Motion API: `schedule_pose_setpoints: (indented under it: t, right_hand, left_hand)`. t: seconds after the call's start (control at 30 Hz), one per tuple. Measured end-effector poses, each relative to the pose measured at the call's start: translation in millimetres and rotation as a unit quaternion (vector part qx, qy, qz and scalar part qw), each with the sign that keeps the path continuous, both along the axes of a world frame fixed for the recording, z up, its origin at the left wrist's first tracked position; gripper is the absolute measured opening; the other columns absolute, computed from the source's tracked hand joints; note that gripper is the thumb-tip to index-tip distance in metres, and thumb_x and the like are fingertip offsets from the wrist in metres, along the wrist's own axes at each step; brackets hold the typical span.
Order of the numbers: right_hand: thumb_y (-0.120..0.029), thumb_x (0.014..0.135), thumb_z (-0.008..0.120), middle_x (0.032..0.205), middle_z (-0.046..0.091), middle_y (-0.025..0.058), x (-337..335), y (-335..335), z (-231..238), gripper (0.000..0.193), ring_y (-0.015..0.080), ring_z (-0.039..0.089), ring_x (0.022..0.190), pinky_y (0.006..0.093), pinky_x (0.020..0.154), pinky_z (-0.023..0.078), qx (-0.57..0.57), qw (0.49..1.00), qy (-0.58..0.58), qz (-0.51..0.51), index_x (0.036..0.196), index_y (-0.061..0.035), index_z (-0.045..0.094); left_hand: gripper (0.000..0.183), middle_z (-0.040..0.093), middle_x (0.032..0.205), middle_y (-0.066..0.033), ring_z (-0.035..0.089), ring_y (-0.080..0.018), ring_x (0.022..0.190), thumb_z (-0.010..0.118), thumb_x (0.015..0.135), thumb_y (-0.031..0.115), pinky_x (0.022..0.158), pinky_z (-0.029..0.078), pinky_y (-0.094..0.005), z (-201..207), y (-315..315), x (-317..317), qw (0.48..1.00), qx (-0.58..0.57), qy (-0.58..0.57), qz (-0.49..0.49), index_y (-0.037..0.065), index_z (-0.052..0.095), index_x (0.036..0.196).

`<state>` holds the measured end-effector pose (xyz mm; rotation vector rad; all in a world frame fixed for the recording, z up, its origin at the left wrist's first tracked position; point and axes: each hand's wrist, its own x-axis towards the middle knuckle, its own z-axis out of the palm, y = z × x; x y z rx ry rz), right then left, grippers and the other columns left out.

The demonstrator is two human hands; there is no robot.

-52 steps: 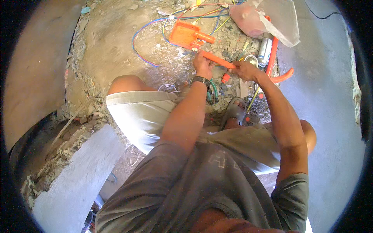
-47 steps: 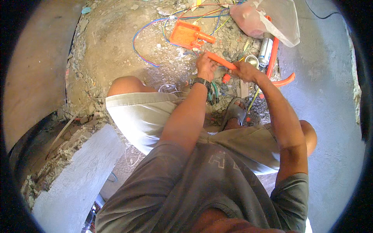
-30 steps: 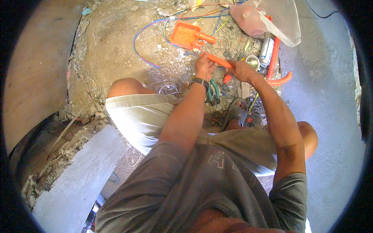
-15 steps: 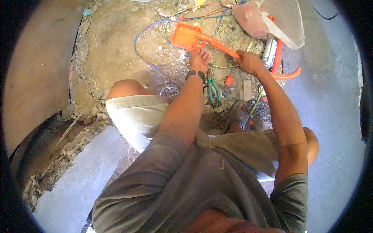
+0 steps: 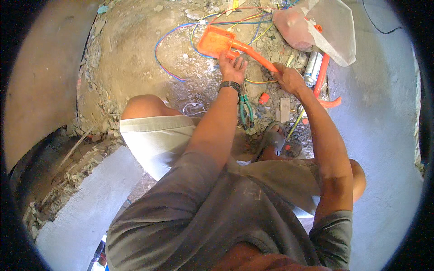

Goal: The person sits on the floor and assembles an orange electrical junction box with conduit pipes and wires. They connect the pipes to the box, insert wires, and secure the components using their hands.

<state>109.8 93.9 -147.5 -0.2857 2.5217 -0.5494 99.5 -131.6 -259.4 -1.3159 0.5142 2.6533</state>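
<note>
An orange square electrical box (image 5: 215,41) lies face up near the far middle of the ground, with short stubs on its sides. My left hand (image 5: 233,68), palm turned up, has its fingers at the box's near edge around a stub. An orange conduit pipe (image 5: 255,56) runs in a curve from the box's right side to my right hand (image 5: 289,79), which grips it. Beyond my right forearm a curved orange pipe end (image 5: 332,103) shows; my arm hides whether it belongs to the same pipe. Green-handled pliers (image 5: 245,110) lie below my left wrist.
Coloured wires (image 5: 174,30) loop over the rubble around the box. A spray can (image 5: 313,68) lies beside another orange pipe (image 5: 322,76), below a translucent plastic bag (image 5: 332,31). Nearby are a small orange fitting (image 5: 264,98) and a wood scrap (image 5: 285,109). Grey slab edges flank the dirt.
My right hand has moved slightly down, and the conduit now bows more. The pipe end beyond my forearm has shifted down and left. My left hand stays at the box, its palm turned up more.
</note>
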Motion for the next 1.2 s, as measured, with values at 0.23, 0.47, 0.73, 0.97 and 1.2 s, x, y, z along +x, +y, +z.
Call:
schedule_pose_setpoints:
  t: [0.23,0.47,0.73,0.97,1.2]
  right_hand:
    - [-0.040,0.103,0.051,0.102,0.072,0.0273,-18.5,-14.7,21.8,0.041,0.0477,0.069,0.099,0.0577,0.088,0.053,0.047,0.998,-0.009,0.051,0.130,-0.0113,0.060]
    - [-0.043,0.104,0.049,0.102,0.072,0.0275,-25.8,-33.6,30.0,0.043,0.0472,0.069,0.099,0.0575,0.089,0.053,0.011,0.998,0.032,0.055,0.129,-0.0115,0.062]
    - [-0.044,0.104,0.049,0.101,0.072,0.0264,-17.7,-44.9,65.6,0.046,0.0474,0.069,0.096,0.0568,0.086,0.054,0.032,0.994,0.104,0.029,0.137,-0.0146,0.061]
    - [-0.038,0.104,0.052,0.100,0.073,0.0225,-22.3,-47.4,177.2,0.041,0.0431,0.070,0.094,0.0553,0.083,0.054,0.040,0.979,0.194,0.050,0.136,-0.0151,0.061]
    - [-0.036,0.103,0.055,0.106,0.073,0.0185,-28.0,-37.5,244.8,0.038,0.0405,0.069,0.098,0.0518,0.082,0.054,-0.023,0.974,0.225,-0.007,0.136,-0.0183,0.062]
  left_hand:
    - [0.102,0.042,0.152,-0.0184,0.043,-0.0334,0.143,0.058,0.090,0.075,0.116,0.038,-0.0472,3.7,-17.9,-8.5,0.999,0.042,-0.004,0.026,0.009,0.025,0.160]
    - [0.096,0.041,0.151,-0.0241,0.046,-0.0386,0.142,0.059,0.094,0.063,0.117,0.042,-0.0514,1.1,-20.1,3.6,0.999,0.022,0.042,0.024,0.000,0.021,0.156]
    - [0.072,0.050,0.142,-0.0208,0.053,-0.0371,0.133,0.059,0.096,0.052,0.115,0.044,-0.0500,58.3,-9.6,-12.7,0.985,-0.007,0.162,0.058,0.000,0.043,0.143]
    - [0.062,0.055,0.135,-0.0132,0.052,-0.0326,0.130,0.062,0.093,0.049,0.111,0.042,-0.0541,149.2,0.4,-40.6,0.950,0.068,0.303,0.024,0.006,0.051,0.136]
    - [0.051,0.062,0.134,-0.0131,0.060,-0.0350,0.126,0.061,0.095,0.041,0.098,0.052,-0.0566,254.7,-21.0,-39.2,0.918,0.035,0.394,-0.017,0.009,0.056,0.134]
